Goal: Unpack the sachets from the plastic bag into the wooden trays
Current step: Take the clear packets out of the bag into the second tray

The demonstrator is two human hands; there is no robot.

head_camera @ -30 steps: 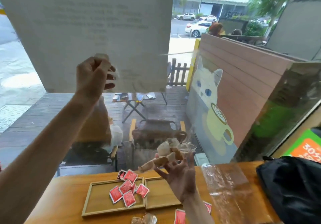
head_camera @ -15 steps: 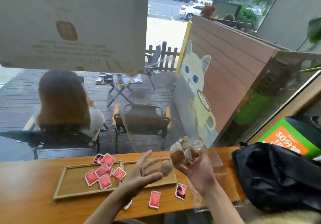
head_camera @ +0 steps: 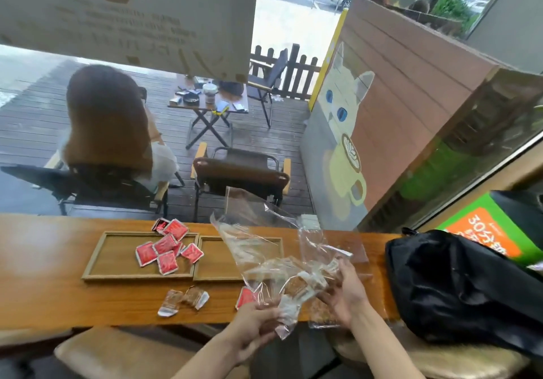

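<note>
Both my hands hold a clear plastic bag with brown sachets bunched at its bottom, over the counter's front edge. My left hand pinches the bag's lower corner. My right hand grips the bag and sachets from the right. Two wooden trays lie side by side behind: the left tray carries several red sachets, the right tray has none visible and sits partly behind the bag. Two brown sachets and one red sachet lie loose on the counter.
The wooden counter runs along a window. A black bag sits at the right end, with another clear plastic piece flat beside it. Padded stools stand below the front edge. Outside, a person sits on a chair.
My left hand came down from the window and took hold of the plastic bag. Both hands sank toward the counter's front edge, and the view tilted down.
</note>
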